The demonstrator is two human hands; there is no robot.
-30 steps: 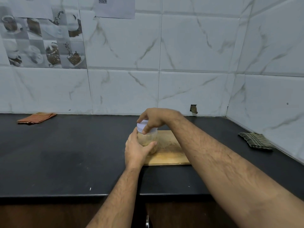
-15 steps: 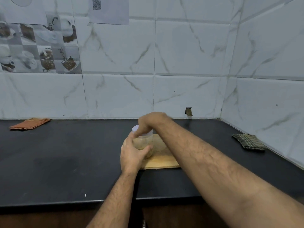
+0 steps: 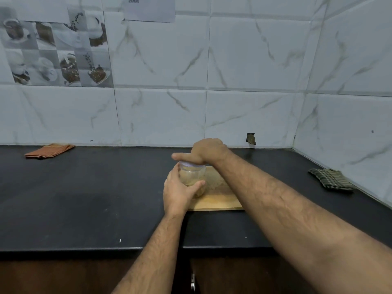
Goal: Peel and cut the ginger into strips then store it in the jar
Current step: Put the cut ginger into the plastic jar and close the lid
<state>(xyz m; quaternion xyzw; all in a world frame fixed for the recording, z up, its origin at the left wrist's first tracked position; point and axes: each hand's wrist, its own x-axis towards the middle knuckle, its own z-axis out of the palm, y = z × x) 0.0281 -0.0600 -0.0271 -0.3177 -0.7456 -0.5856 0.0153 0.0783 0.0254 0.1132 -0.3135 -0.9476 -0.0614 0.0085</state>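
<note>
Ginger strips (image 3: 194, 181) are seen inside the clear jar (image 3: 192, 175), which is clasped around its body by the left hand (image 3: 179, 192) over the board (image 3: 220, 196) at mid-tabletop (image 3: 84, 198). The white lid (image 3: 192, 164) is clenched from above, at 12 o'clock, by the right hand (image 3: 206, 150).

Black countertop (image 3: 84, 198) w/ wooden cutting board (image 3: 220, 200) at centre, orange cloth (image 3: 49, 150) back left, checked cloth (image 3: 331, 181) far right.
</note>
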